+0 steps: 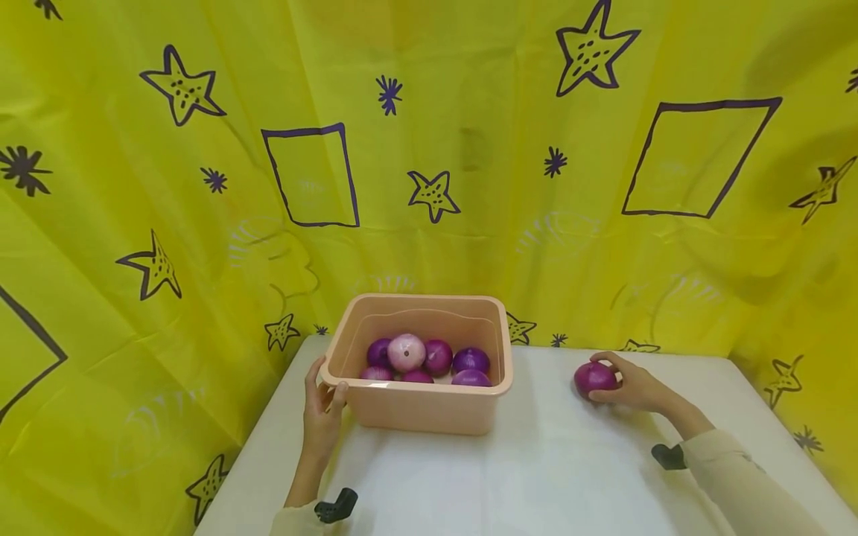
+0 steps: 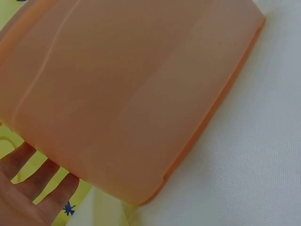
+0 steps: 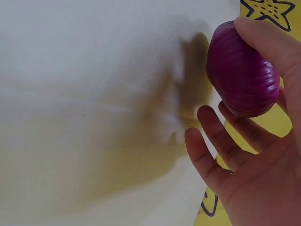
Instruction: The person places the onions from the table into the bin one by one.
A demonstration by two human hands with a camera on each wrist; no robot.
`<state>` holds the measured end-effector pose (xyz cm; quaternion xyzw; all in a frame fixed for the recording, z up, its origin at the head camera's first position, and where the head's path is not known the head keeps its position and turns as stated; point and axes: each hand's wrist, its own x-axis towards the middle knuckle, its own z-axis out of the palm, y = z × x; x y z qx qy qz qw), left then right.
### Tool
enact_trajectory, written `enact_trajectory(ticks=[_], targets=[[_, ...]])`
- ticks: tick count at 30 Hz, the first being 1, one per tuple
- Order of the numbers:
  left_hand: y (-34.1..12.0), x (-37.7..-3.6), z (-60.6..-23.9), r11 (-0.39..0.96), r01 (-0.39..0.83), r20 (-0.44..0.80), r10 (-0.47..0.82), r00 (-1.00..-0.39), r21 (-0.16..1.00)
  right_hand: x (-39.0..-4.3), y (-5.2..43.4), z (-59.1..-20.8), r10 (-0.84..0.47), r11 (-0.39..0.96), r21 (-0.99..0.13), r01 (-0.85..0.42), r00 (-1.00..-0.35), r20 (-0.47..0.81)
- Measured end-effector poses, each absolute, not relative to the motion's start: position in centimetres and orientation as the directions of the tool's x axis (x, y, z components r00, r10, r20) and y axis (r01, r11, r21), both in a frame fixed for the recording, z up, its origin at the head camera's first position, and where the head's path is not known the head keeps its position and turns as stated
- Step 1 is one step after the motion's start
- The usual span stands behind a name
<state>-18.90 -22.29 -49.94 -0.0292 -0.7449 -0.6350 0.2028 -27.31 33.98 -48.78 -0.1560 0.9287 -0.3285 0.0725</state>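
A peach plastic bin stands on the white table, with several red onions inside, one of them paler pink. My left hand holds the bin's front left corner, thumb at the rim and fingers along the left side. The left wrist view shows the bin's wall with fingertips against it. Well to the right of the bin, my right hand pinches one red onion between thumb and fingers. In the right wrist view, the thumb presses that onion while other fingers spread below it.
The white tabletop runs under the bin and both hands. A yellow curtain printed with stars and frames hangs close behind the bin and along both sides. Dark devices sit at both wrists.
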Motion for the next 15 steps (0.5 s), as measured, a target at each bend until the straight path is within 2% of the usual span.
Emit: enact_trajectory(ticks=[7, 15], targets=[[-22.3, -18.8, -50.0, 0.195, 0.297, 0.336, -0.21, -0.918, 0.935, -27.6, 33.6, -47.6, -0.376, 0.71, -0.633, -0.31, -0.926, 0.031], [-22.2, -18.9, -49.9, 0.2, 0.296, 0.337, -0.223, -0.915, 0.934, -28.2, 32.1, -43.6, -0.427, 0.656, -0.658, -0.37, -0.901, 0.081]])
